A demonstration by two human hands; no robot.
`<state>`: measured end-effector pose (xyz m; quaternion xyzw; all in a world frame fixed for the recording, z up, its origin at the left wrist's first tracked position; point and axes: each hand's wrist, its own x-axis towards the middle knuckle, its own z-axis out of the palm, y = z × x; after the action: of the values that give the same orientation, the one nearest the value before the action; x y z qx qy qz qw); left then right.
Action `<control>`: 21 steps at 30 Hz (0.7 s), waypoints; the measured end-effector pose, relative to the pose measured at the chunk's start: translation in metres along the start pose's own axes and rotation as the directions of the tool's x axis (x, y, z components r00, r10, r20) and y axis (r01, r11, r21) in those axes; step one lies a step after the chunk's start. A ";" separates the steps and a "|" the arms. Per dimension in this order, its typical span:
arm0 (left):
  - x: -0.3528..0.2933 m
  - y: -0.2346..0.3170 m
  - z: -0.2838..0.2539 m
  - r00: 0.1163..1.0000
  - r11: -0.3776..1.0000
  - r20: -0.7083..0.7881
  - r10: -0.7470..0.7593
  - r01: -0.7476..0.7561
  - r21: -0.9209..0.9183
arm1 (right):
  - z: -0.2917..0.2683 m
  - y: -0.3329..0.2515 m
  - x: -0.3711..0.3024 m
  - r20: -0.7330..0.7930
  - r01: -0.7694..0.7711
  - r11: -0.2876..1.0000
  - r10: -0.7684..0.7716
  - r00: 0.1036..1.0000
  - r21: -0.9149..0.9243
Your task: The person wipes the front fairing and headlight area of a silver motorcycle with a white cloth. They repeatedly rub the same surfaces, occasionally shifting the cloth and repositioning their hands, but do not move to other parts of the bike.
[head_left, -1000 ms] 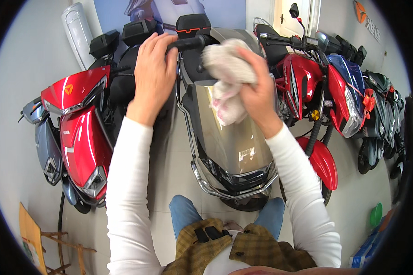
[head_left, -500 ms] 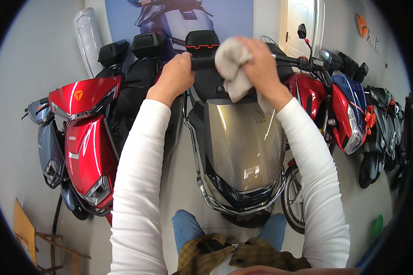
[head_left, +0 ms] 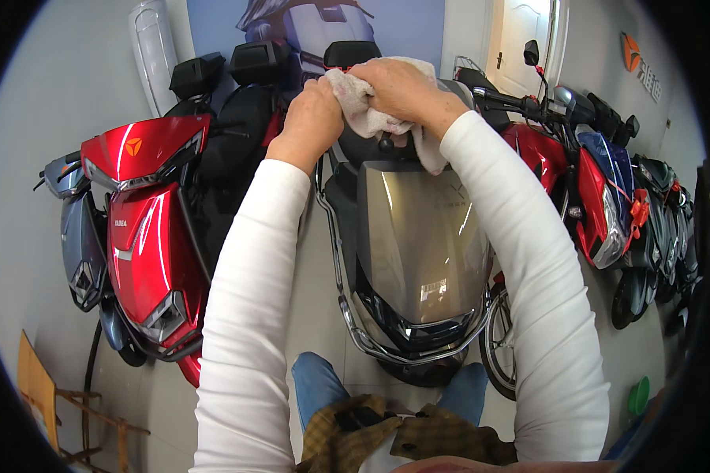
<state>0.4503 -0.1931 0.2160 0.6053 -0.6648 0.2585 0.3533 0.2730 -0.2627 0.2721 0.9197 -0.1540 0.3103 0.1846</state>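
The pale cloth sits at the upper middle of the frame, bunched on top of the handlebar area of a champagne-coloured scooter that fills the centre. Both hands are on it. The right hand lies over the top of the cloth with its fingers curled down and clenched on the fabric, pressing it against the scooter's head; a loose tail of the cloth hangs below the wrist onto the front panel. The left hand is just beside it, to the left, its fingers closed on the cloth's left edge. Both arms wear white sleeves and rise from the lower edge of the frame.

Left of centre stands a red scooter, close beside the champagne one, with a grey-blue scooter further left against the wall. On the right side of the frame a red and blue scooter is parked, darker ones behind it. A white door shows at the upper right.
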 end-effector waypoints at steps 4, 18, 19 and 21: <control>-0.004 0.007 -0.007 0.999 0.997 -0.025 0.029 -0.027 0.072 | -0.008 0.000 -0.009 -0.064 -0.002 0.965 -0.015 0.998 -0.263; -0.009 0.019 -0.012 0.998 0.998 -0.024 -0.061 0.061 0.010 | -0.043 0.074 -0.061 -0.631 -0.267 0.960 0.256 0.732 0.080; -0.009 0.019 -0.012 0.998 0.998 -0.012 -0.060 0.061 0.008 | -0.037 0.069 -0.048 -0.633 -0.189 0.978 0.199 0.748 0.085; -0.009 0.018 -0.012 0.998 0.998 -0.013 -0.054 0.054 0.021 | -0.017 0.050 -0.026 -0.535 -0.088 0.993 0.035 0.844 -0.075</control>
<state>0.4350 -0.1758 0.2179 0.6252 -0.6431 0.2597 0.3580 0.2248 -0.2952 0.2805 0.7822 -0.1410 0.5511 0.2542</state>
